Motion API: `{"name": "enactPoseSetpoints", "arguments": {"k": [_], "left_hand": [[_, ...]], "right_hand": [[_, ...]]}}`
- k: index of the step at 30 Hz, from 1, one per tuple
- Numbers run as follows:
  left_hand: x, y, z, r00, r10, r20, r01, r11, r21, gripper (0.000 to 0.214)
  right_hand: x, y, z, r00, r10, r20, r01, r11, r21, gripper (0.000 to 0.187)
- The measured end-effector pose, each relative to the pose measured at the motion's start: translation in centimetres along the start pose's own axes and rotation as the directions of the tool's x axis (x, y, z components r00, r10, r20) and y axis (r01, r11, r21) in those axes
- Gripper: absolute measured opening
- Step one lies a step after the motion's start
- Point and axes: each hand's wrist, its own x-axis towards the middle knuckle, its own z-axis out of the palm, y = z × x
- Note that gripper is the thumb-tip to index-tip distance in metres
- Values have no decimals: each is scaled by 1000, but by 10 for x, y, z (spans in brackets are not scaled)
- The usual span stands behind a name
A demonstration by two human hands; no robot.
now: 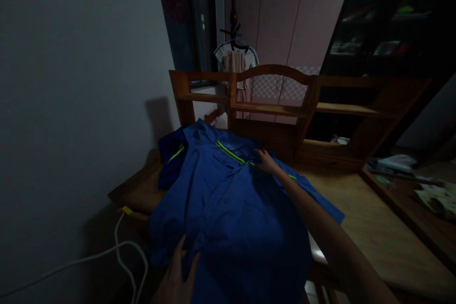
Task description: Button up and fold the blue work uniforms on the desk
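In a dim room, a wooden table (370, 213) backs onto one wooden shelf unit (278, 135) at 12 o'clock, with a pink wardrobe (281, 19) beyond it at 1 o'clock. At the shirt's 7 o'clock the left hand (175, 273) holds thumb and fingers apart; at its 2 o'clock the right hand (265, 161) has bent fingers against cloth, any pinch unclear. Two hands, one blue shirt (228, 204), spread across the table toward 6 o'clock.

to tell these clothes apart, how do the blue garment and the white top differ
Colour: the blue garment has yellow-green stripes; the white top has dark trim. Pose: the garment lies spread on the desk, while the top hangs on the coat rack. Handling: the right hand touches the garment, not the top. Both are clothing.
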Motion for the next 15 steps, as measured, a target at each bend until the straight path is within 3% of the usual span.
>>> {"name": "enactPoseSetpoints", "arguments": {"k": [4, 6, 8, 11, 13, 15], "left_hand": [[5, -23, -6, 942, 219, -255, -207, 976, 72, 54], [5, -22, -11, 910, 303, -281, -292, 953, 83, 53], [8, -11, -11, 876, 388, -285, -375, 922, 102, 58], [22, 19, -4, 814, 511, -276, -473, 859, 195, 65], [39, 40, 4, 802, 547, -241, -487, 832, 265, 60], [59, 59, 12, 806, 555, -207, -483, 818, 312, 54]], "right_hand": [[-26, 20, -13, 993, 70, -94, -83, 987, -140, 72], [-37, 37, -30, 966, 174, -189, -226, 927, -300, 79], [-45, 55, -46, 929, 308, -206, -368, 829, -421, 81], [-50, 76, -61, 894, 448, 16, -376, 771, -514, 61], [-50, 82, -67, 867, 461, 190, -303, 790, -533, 36], [-48, 84, -73, 860, 439, 261, -253, 810, -529, 20]]}}
